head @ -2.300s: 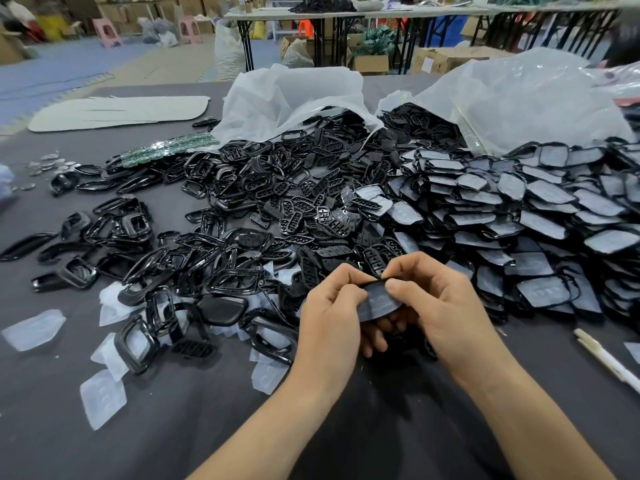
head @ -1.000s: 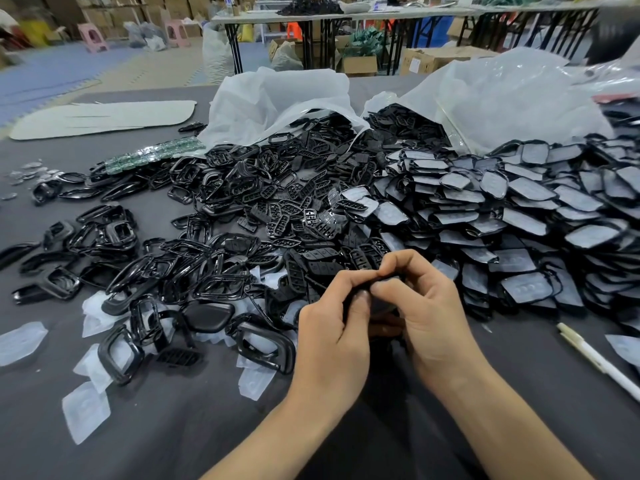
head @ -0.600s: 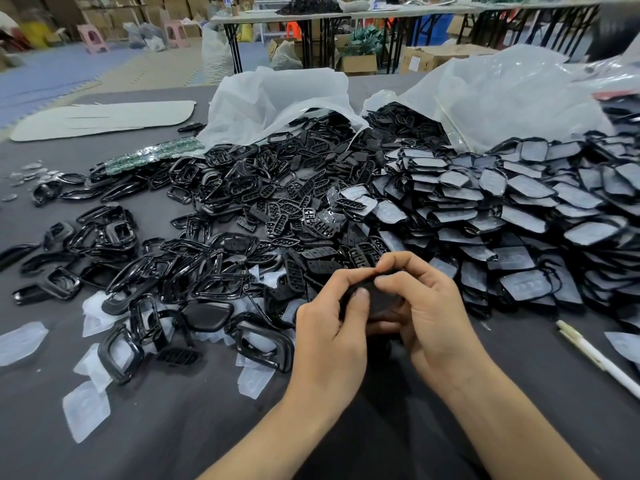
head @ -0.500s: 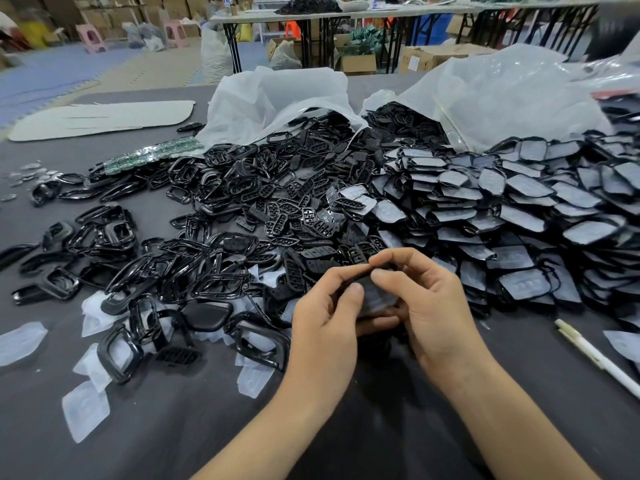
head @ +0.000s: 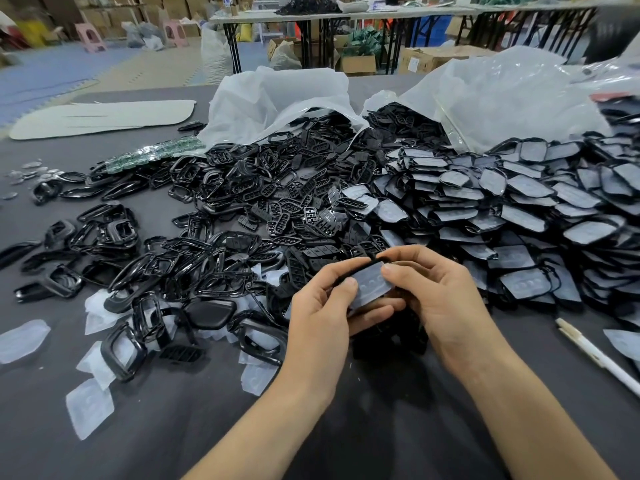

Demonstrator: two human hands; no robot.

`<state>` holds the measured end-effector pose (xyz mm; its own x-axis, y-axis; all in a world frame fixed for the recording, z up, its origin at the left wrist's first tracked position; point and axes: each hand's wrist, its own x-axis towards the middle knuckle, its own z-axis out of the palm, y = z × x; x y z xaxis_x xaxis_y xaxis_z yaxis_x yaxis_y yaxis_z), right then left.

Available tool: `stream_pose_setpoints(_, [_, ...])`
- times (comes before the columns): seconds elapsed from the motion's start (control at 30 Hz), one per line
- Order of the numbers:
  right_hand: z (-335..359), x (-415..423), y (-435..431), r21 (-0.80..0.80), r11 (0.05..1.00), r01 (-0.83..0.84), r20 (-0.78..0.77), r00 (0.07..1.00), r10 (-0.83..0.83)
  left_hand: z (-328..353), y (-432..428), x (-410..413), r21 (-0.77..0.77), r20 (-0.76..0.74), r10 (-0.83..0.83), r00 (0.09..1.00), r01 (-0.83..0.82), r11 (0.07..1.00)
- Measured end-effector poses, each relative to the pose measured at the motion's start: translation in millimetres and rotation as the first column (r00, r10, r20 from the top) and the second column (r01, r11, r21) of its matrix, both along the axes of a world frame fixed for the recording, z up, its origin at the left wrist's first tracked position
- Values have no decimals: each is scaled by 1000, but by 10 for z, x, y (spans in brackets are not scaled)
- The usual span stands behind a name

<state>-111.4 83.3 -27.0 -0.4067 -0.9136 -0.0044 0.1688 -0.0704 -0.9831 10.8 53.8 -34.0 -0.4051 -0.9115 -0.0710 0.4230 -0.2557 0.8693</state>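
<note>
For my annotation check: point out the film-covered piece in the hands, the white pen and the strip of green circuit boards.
film-covered piece (head: 371, 285): head view, middle of its filmed face.
white pen (head: 597, 356): head view, mid barrel.
green circuit boards (head: 156, 153): head view, middle of the strip.

Long white folding tables on black legs (head: 398, 12) line the far side, brown cardboard boxes (head: 358, 64) beneath; pink plastic stools (head: 89, 35) stand by blue foam floor mats (head: 52, 74).

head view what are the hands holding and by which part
A film-covered black panel: left hand pinches its left edge, right hand its upper right edge.
</note>
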Motion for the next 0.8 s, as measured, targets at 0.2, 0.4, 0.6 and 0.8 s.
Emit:
stream_pose_setpoints(0.2, [-6,6,-6,-32,996,79,-113,990,-82,-7,22,-15,-77,72,-11,997,16,997])
stream_pose_setpoints(0.4, [-13,24,-7,-49,993,104,-172,979,-111,-11,27,-25,-66,83,-1,997,6,998])
stream_pose_setpoints(0.6, [-26,37,-6,-35,997,68,-160,984,-73,-27,38,-33,-74,104,-17,994,24,997])
stream_pose_setpoints(0.8, [-41,28,3,-22,1000,10,-153,988,-13,-59,49,-41,-106,155,-14,988,31,994])
